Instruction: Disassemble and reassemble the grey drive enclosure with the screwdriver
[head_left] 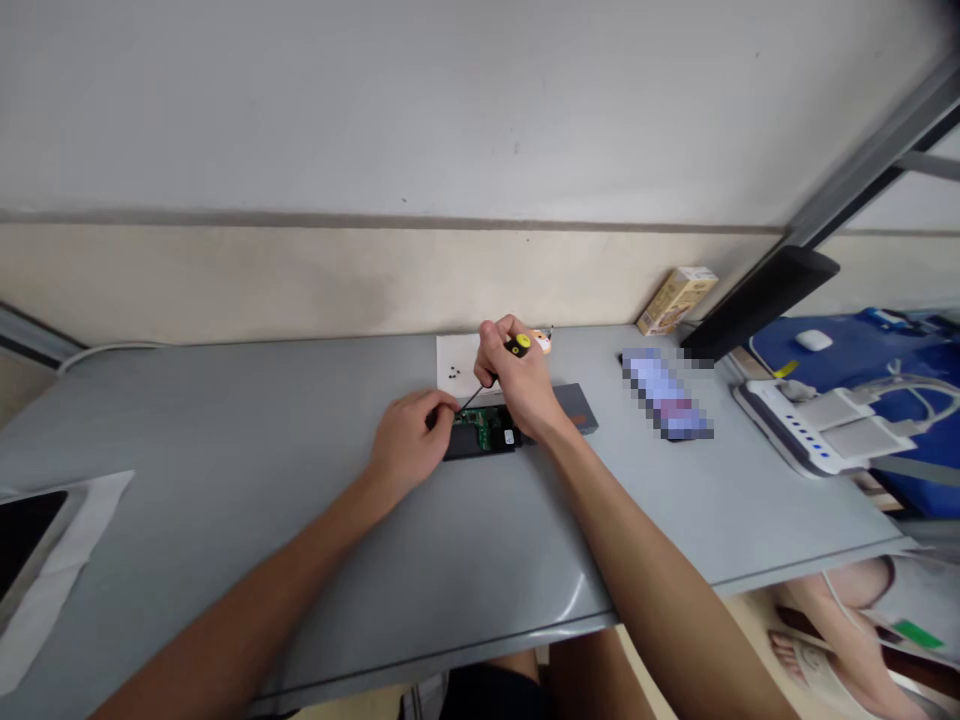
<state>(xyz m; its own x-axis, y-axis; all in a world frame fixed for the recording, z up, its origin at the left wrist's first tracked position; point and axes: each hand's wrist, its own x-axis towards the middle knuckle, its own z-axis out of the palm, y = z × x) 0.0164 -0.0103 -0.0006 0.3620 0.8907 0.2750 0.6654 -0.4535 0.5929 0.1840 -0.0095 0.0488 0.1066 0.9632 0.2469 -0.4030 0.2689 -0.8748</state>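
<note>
R hand (517, 375) grips a small screwdriver (516, 346) w/ yellow-and-black handle, fingers wrapped closed round it, thin shaft running down-left from them to the green PCB (476, 428). L hand (409, 440) sits just left of the PCB, fingers (442, 408) curled narrow over its edge & touching it; can't tell if they grip or only steady it. Shaft tip ends close beside the L fingertips, exact contact too small to tell. PCB lies in a black casing (480, 450) on the grey desk (225, 450), right under both hands. Just past the L fingers, a white card (452, 360) w/ small black screws (454, 373) on it. Right of the R fingers, a flat grey case piece (576, 408) w/ orange mark, & a small orange-white item (541, 342) behind them. Well right of the fingers: cardboard box (676, 300) by the wall, pixelated object (666, 395), white power strip (780, 425) w/ blue lights, white earbud case (814, 340) on blue mat (870, 400). Far left of L hand, tablet (22, 540) on white sheet (90, 520)
</note>
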